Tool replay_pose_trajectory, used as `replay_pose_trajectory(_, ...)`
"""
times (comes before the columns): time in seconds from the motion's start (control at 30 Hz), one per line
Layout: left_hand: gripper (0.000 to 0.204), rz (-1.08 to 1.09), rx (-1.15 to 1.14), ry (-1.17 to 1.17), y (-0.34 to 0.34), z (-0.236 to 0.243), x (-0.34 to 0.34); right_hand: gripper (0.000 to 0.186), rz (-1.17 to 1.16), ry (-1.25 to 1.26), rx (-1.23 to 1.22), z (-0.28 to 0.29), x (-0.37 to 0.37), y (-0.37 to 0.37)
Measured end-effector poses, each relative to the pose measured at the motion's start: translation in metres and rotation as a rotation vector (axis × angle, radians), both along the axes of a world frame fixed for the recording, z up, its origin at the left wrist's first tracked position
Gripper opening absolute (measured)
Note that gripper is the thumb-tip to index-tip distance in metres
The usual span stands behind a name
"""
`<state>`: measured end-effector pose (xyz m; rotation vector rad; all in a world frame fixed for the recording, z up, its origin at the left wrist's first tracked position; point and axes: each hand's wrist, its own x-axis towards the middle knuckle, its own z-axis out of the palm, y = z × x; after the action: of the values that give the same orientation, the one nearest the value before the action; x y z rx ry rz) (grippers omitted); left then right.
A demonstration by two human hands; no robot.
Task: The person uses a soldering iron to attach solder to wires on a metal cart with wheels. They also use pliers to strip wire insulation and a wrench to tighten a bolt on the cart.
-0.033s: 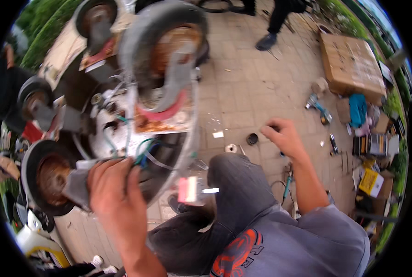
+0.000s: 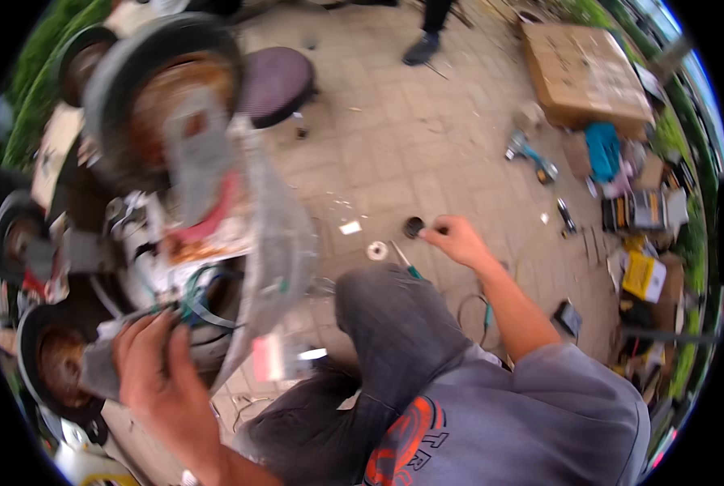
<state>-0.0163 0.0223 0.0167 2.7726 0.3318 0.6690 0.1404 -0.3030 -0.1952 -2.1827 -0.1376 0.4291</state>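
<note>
- Left hand [image 2: 158, 368] blurs, fingers curled over the grey bracket [image 2: 102, 366]; can't tell if they're gripping.
- Right hand [image 2: 459, 241], fingers bunched beside the round black piece [image 2: 414, 228], contact unclear!
- Paving [image 2: 362, 170] stretches from the machine [image 2: 285, 243], at left, to the carton [image 2: 585, 69].
- Those wheels [image 2: 155, 101]: rusty brown, dark-rimmed!

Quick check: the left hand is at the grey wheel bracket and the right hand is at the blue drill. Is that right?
Not quite: the head view shows the right hand at the small round black object, not at the blue drill, which lies well apart. Whether it touches that object is unclear. The left hand is at the grey wheel bracket, as you say.
</note>
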Motion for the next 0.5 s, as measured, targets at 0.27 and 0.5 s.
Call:
replay_pose_trajectory(0.27,0.015,0.134,0.052,-0.070,-0.016,-0.007,0.007,0.026,-0.104,0.345,-0.306,-0.231,-0.132,-0.101)
replay_pose_trajectory(0.5,0.017,0.261,0.130,-0.078,-0.014,-0.006,0.006,0.020,-0.254,0.057,-0.389,-0.256,-0.159,-0.053)
